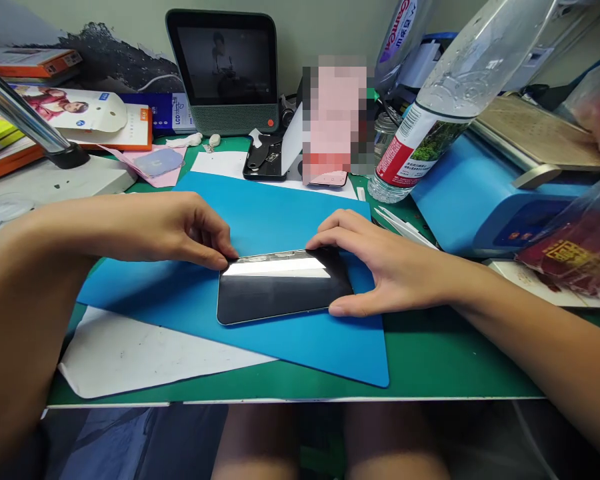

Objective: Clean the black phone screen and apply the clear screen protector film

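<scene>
A black smartphone (280, 287) lies screen up on a blue mat (260, 213), which covers part of a green cutting mat (430, 360). My left hand (180, 227) pinches the phone's far left corner between thumb and fingers. The fingers of my right hand (380, 260) curl around the phone's right end, with the thumb pressed on the near right corner. A bright strip of light reflects off the glass near the far edge.
A plastic water bottle (430, 127) leans at the right, next to a blue machine (480, 193). White tweezers (405, 227) lie by my right hand. A small screen device (225, 67) stands at the back. Boxes (80, 113) and a lamp base (55, 180) sit at the left.
</scene>
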{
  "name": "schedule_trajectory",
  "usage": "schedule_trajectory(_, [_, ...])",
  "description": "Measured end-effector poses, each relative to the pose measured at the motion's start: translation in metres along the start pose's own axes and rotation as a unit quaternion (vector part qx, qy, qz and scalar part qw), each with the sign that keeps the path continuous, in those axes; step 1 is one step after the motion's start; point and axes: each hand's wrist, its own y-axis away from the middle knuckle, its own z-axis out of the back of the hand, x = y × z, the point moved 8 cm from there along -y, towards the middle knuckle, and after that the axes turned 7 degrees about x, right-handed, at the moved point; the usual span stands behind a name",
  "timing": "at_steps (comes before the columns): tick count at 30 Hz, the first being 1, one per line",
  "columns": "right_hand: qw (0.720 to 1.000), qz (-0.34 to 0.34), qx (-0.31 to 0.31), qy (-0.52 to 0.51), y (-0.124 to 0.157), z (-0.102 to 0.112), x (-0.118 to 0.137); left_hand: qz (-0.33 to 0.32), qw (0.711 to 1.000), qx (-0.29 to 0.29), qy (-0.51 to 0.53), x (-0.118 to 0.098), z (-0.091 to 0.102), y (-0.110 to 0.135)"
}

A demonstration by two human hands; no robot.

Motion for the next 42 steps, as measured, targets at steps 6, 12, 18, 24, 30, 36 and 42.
schedule_trajectory(6, [1.000, -0.001, -0.001, -0.005, 0.0000, -0.0006, -0.0015, 0.001, 1.000, -0.023, -0.001, 0.0052, 0.0024, 0.0000])
schedule_trajectory(12, [1.000, -0.002, 0.003, -0.010, 0.0005, -0.0006, -0.0018, 0.002, 1.000, -0.022, 0.000, 0.0027, 0.0024, 0.0009])
schedule_trajectory(18, [1.000, -0.005, 0.006, -0.012, 0.0007, -0.0007, -0.0023, 0.002, 1.000, -0.020, -0.002, 0.0018, 0.0021, -0.0002])
schedule_trajectory(24, [1.000, -0.007, 0.008, -0.015, -0.0003, -0.0018, -0.0036, -0.001, 1.000, -0.020, -0.007, 0.0014, 0.0026, 0.0005])
schedule_trajectory(30, [1.000, -0.005, 0.006, -0.010, 0.0008, -0.0009, -0.0040, 0.005, 0.999, -0.028, -0.021, 0.0027, 0.0042, 0.0010])
schedule_trajectory(36, [1.000, -0.001, 0.004, -0.011, 0.0014, 0.0000, -0.0037, 0.009, 0.999, -0.031, -0.017, 0.0027, 0.0039, 0.0006])
schedule_trajectory(42, [1.000, -0.002, 0.002, -0.016, 0.0014, 0.0001, -0.0038, 0.022, 0.999, -0.039, -0.005, 0.0062, 0.0044, 0.0009])
